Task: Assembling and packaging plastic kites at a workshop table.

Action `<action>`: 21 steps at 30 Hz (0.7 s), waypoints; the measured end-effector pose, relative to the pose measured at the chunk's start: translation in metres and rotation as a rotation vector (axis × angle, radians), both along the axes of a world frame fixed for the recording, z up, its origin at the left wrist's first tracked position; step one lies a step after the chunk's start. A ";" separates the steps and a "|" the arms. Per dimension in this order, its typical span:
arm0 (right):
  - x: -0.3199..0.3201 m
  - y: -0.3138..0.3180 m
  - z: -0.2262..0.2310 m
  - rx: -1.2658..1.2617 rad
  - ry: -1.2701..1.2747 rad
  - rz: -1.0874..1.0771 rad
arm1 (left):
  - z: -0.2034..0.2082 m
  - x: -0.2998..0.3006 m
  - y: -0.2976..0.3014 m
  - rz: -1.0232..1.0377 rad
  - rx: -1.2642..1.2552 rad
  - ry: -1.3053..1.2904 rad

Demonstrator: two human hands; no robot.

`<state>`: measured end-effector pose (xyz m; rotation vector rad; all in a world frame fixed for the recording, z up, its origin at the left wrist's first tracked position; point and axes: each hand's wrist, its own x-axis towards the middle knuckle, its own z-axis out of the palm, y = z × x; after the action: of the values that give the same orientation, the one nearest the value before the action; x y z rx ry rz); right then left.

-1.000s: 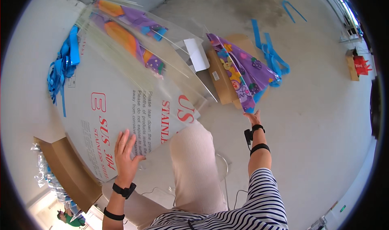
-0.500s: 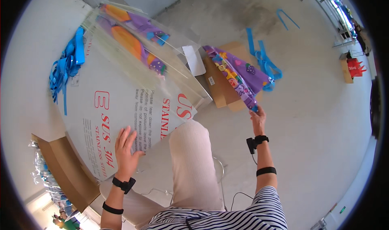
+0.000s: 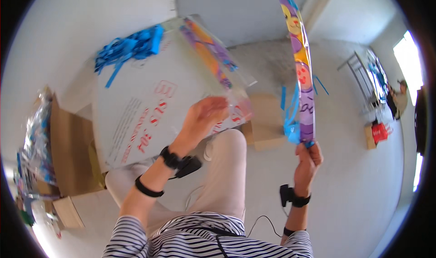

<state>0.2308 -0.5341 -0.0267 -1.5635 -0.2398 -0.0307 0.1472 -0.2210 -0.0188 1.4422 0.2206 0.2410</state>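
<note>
My right hand (image 3: 309,165) is closed on the lower end of a long, narrow folded purple sheet (image 3: 301,76) printed with cartoon figures. The sheet stands nearly upright above it, its top reaching the upper edge of the view. To the left, my left hand (image 3: 202,119) is over the right part of a white board (image 3: 136,108) with red print. Its fingers look stretched out, though motion blurs them, and nothing shows in them. Beyond it, similar purple and orange printed pieces (image 3: 209,53) lie in clear plastic along the board's far right side.
Blue ribbons (image 3: 131,47) are heaped at the board's far left corner. More blue ribbon (image 3: 290,117) lies on the floor behind the held sheet, beside a cardboard box (image 3: 265,117). An open carton (image 3: 75,144) stands at left near plastic-wrapped goods (image 3: 38,140). A metal rack (image 3: 359,76) stands far right.
My right hand has raised the purple sheet from slanting low over the box to nearly upright. My left hand has moved right across the board. The head view has shifted.
</note>
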 end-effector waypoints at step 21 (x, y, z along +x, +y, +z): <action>-0.188 0.296 0.107 -0.290 -0.614 1.034 | 0.178 -0.352 0.175 0.591 0.390 -0.073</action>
<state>0.0430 -0.2376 0.0808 -1.5112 -1.5622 0.3512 -0.2046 -0.0460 0.1596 1.7221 0.5639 0.8549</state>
